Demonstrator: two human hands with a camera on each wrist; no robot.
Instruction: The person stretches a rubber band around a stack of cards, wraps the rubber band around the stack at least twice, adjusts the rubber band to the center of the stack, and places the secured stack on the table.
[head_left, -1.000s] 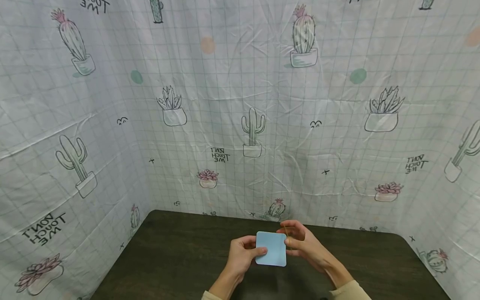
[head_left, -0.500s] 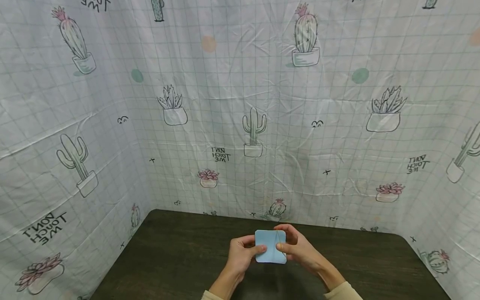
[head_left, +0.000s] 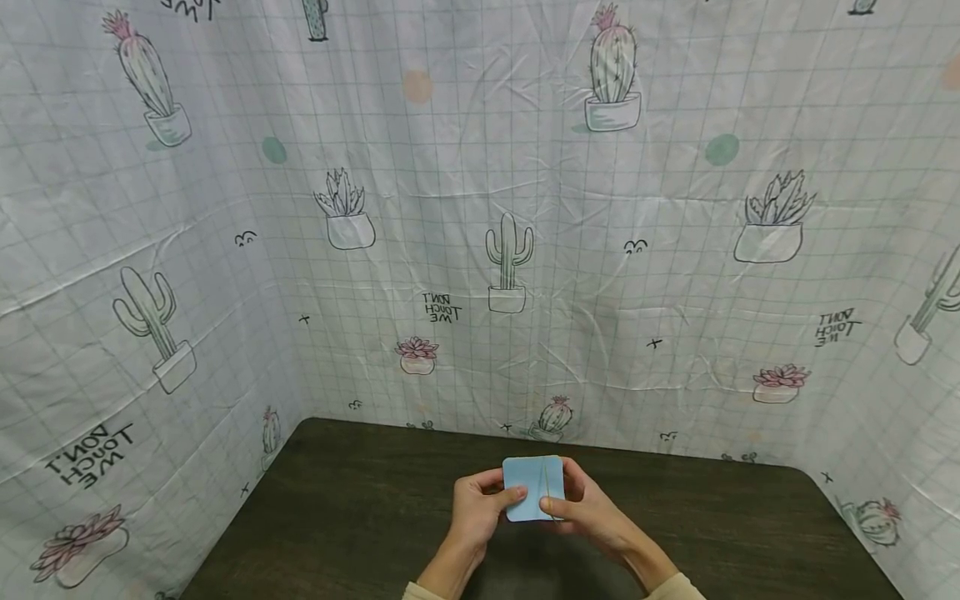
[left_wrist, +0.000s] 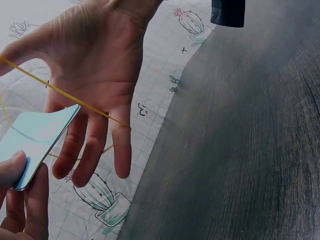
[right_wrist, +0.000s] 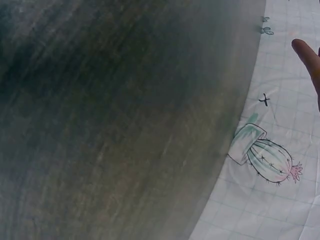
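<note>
Slightly leftward since the head view half a second ago, the pale blue card (head_left: 533,481) has moved along with the left hand (head_left: 476,504) and the right hand (head_left: 588,504), and the right thumb sits lower on its face; the card, square with rounded corners, is held up in the air above the bench (head_left: 360,500); a thin yellow band (left_wrist: 65,93) runs down its front near the right edge in the head view; there the left hand pinches the card's left side, thumb in front and fingers behind, and the right hand pinches the right side, its thumb by the band's lower part; the left wrist view shows the right hand otherwise, fingers spread wide beyond the card, the band stretched across its palm; the right wrist view catches only a fingertip (right_wrist: 306,56), so the hold cannot be told from it; cream sleeves (head_left: 677,588) enter at the bottom edge; beyond the dark, wood-grained bench hangs a creased white cloth (head_left: 457,133) with grid lines and printed potted cacti (head_left: 507,262)
</note>
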